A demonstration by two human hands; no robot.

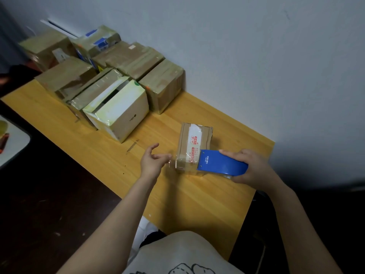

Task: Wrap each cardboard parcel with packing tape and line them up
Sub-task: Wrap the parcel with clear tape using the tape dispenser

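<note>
Lying between fingers [165,156] and dispenser [222,163]: parcel [194,143]

Looks down on a yellow wooden table [197,194], slanting from ten o'clock to five o'clock. Backs onto a plain pale grey wall [237,46] from twelve to three o'clock. Shows dark floor [49,204] at eight o'clock and a pale round-cornered surface [17,149] at nine. Dims into deep shadow near four o'clock.
</note>
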